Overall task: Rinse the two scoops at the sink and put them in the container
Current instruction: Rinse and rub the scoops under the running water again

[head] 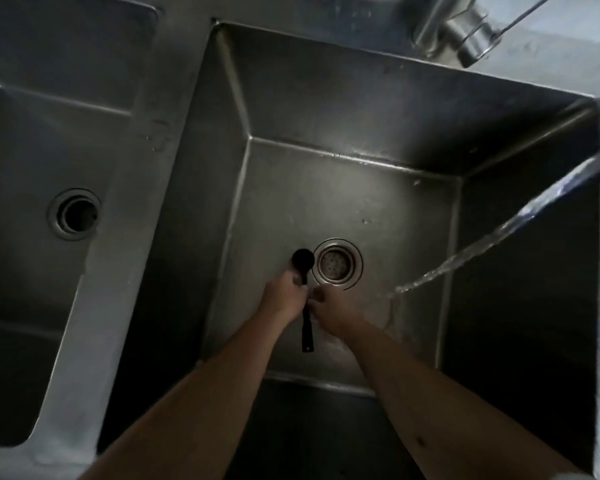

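Note:
A black scoop with a round bowl and a long thin handle hangs over the floor of the steel sink basin, just left of the drain strainer. My left hand grips it below the bowl. My right hand is curled against the handle's middle, touching it. The handle's lower end sticks out between my wrists. Only one scoop can be made out. A stream of water falls slantwise from the upper right and lands right of my hands, apart from the scoop.
A second steel basin with an open drain hole lies to the left, across a wide divider. A metal tap body sits at the back right. No container is in view.

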